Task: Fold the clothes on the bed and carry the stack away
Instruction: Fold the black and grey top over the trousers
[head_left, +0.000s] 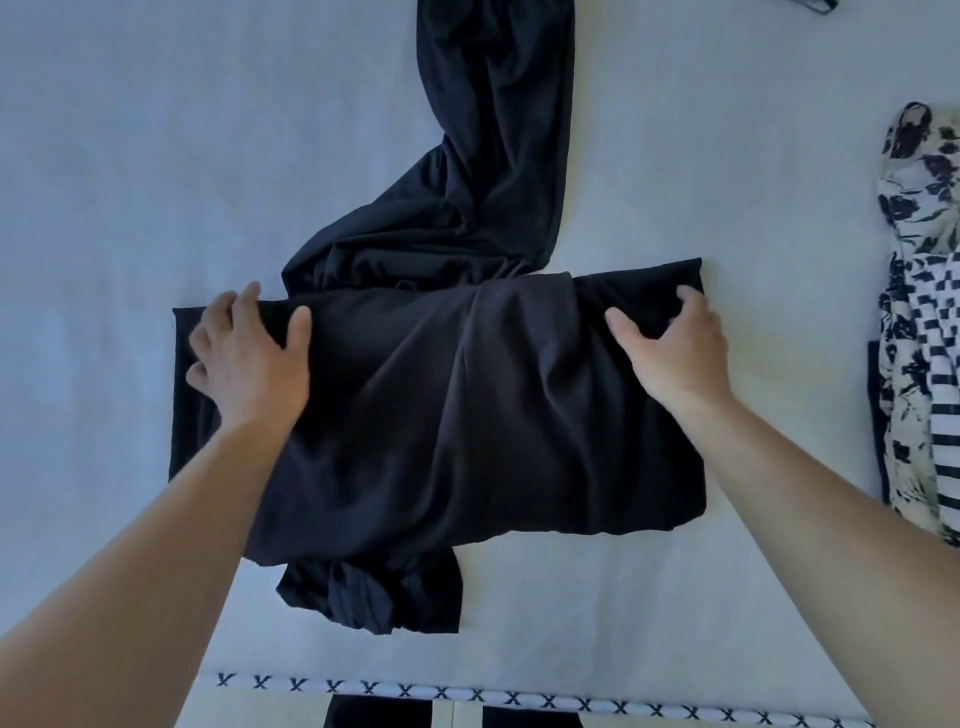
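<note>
A dark garment (441, 405) lies on the white bed (130, 182). Its near part is folded into a wide band and a long strip trails away toward the far side. A bunched end sticks out at the near side. My left hand (249, 358) grips the band's far left corner, thumb on top and fingers curled at the edge. My right hand (675, 353) grips the far right corner, its fingers curled into the fabric.
A pile of floral and striped black-and-white clothes (919, 322) lies at the right edge of the bed. The bed's near edge carries a cross-stitch trim (467, 693). A small dark item (815, 4) shows at the top right.
</note>
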